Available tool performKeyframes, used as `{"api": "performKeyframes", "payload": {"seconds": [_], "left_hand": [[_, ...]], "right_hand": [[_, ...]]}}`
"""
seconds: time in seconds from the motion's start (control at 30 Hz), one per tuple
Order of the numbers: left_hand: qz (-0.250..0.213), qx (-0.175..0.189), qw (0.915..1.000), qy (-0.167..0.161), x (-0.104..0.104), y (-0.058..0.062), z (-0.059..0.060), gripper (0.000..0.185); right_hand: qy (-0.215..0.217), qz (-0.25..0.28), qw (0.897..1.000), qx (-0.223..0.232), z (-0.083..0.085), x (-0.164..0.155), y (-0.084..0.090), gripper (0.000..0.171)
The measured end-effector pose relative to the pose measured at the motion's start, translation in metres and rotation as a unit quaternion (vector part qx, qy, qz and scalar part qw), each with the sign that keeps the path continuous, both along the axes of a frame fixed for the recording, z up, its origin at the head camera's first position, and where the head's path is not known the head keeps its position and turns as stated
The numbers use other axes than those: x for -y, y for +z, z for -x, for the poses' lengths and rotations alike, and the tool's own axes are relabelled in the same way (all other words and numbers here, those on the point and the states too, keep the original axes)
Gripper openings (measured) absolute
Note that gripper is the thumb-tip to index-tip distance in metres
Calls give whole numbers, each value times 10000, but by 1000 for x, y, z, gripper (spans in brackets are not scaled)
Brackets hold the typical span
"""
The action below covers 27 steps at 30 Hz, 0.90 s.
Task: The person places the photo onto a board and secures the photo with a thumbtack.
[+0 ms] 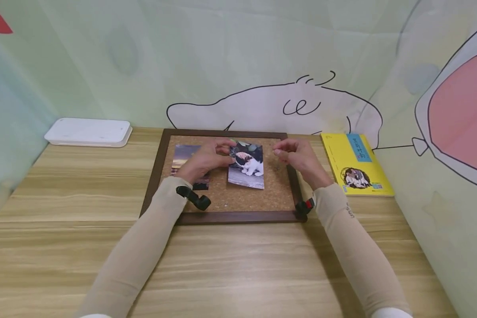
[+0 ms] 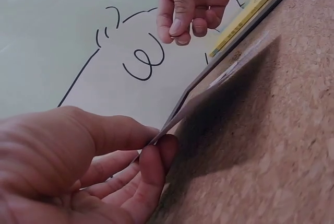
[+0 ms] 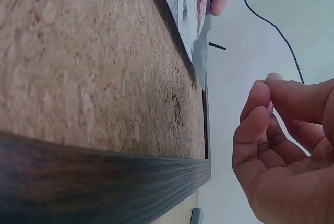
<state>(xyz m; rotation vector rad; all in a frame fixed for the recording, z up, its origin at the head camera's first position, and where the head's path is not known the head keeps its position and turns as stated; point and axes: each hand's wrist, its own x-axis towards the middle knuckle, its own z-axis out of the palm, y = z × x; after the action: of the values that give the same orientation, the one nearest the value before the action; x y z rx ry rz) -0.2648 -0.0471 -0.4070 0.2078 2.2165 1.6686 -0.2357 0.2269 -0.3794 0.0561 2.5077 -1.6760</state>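
Observation:
A cork board (image 1: 238, 196) in a dark wooden frame (image 1: 230, 217) lies flat on the table. My left hand (image 1: 227, 148) pinches the top left corner of a cat photo (image 1: 248, 170) between thumb and forefinger, holding it tilted off the cork (image 2: 271, 145). The left wrist view shows that pinch (image 2: 159, 140) on the photo's edge (image 2: 224, 78). My right hand (image 1: 280, 151) hovers over the board's upper right, apart from the photo. Its thumb and forefinger are pressed together (image 3: 263, 91) on what looks like a small flat tack (image 2: 178, 37).
A second photo (image 1: 181, 157) lies on the cork under my left hand. A yellow book (image 1: 355, 163) lies right of the frame and a white flat case (image 1: 88, 131) sits at the back left. A printed curtain closes the back and sides.

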Motion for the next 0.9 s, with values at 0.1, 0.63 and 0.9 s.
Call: {"api": "performKeyframes", "payload": {"seconds": [0.1,0.63,0.9], "left_hand": [[154,-110,9998,41,-4,-3,-1,52],[1448,-1539,9773,-164,-25,-6,-7,52],[1627,-2030,9654,-173,-30,-12,-6,48]], "right_hand": [[14,-60,10000,-3,1,1,0,18],[54,-254,9995,162,4,7,-2,19],[234,-574,9972,426,9,14,-3,21]]}}
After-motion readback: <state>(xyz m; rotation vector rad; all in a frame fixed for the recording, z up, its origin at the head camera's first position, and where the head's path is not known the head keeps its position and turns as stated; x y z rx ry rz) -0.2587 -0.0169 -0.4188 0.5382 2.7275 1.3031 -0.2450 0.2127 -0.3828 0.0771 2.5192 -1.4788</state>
